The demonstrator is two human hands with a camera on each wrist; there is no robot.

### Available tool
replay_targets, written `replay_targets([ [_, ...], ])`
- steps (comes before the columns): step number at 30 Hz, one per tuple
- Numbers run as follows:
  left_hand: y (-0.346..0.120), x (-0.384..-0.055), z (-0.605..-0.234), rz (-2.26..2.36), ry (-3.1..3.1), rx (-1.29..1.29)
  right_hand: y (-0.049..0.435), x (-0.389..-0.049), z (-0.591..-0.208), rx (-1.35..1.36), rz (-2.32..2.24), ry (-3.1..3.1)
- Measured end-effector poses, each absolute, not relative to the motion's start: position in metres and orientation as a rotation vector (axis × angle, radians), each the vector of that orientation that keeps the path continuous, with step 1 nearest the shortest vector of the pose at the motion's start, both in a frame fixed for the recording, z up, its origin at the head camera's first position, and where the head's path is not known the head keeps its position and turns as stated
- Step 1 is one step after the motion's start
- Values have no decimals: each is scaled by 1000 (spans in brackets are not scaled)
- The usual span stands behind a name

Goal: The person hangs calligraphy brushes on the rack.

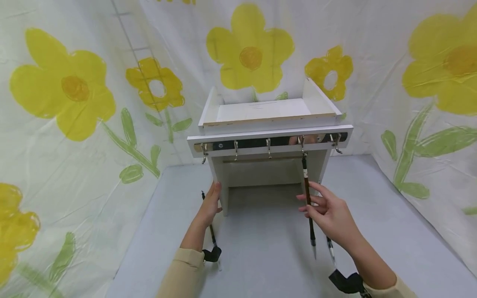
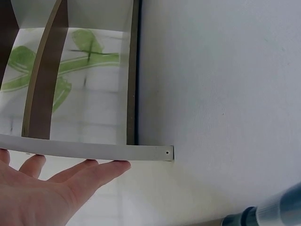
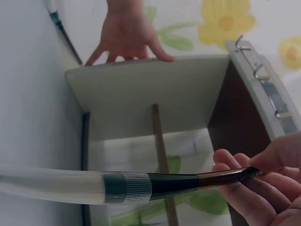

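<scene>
My right hand (image 1: 328, 211) pinches the dark handle of a calligraphy brush (image 1: 307, 186) between thumb and fingers. The brush points down with pale bristles at the bottom, and its top end is right at the fourth hook (image 1: 303, 142) from the left. In the right wrist view the ferrule and white bristles (image 3: 51, 187) stretch left of my fingers. My left hand (image 1: 209, 207) rests against the outer side of a white shelf's left panel (image 1: 220, 178). Its fingers are extended along that panel (image 2: 89, 151) in the left wrist view.
The white shelf carries a hook rail (image 1: 253, 142) across its front, with an open tray top (image 1: 261, 109). A second brush (image 1: 212, 234) lies on the pale table (image 1: 261, 248) beside my left wrist, another (image 1: 331, 250) by my right. A flower-print curtain (image 1: 93, 165) surrounds the table.
</scene>
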State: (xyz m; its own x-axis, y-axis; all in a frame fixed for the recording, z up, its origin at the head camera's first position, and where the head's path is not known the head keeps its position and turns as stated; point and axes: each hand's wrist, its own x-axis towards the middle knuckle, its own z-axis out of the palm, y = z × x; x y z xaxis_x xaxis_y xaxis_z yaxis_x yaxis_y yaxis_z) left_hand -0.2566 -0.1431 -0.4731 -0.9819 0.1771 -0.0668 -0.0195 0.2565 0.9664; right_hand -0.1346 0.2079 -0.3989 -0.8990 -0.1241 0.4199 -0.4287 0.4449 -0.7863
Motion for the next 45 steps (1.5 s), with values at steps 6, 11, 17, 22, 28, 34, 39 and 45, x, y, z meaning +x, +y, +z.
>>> replay_targets([
  [6, -142, -258, -476, 1804, 2342, 138, 209, -143, -409, 479, 1521, -2381],
  [11, -148, -262, -474, 1808, 2328, 162, 207, -164, -422, 504, 1488, -2378],
  [17, -161, -262, -468, 1799, 2368, 160, 197, -195, -432, 538, 1526, -2357],
  [22, -161, -260, -465, 1772, 2363, 125, 197, -201, -433, 528, 1496, -2369],
  [28, -155, -261, -465, 1802, 2338, 149, 208, -197, -432, 476, 1435, -2416],
  [34, -151, -261, -467, 1793, 2333, 151, 225, -190, -436, 420, 1405, -2407],
  [39, -149, -262, -468, 1797, 2322, 164, 241, -181, -443, 370, 1443, -2341],
  [45, -148, -263, -471, 1799, 2327, 168, 254, -174, -449, 241, 1471, -2345],
])
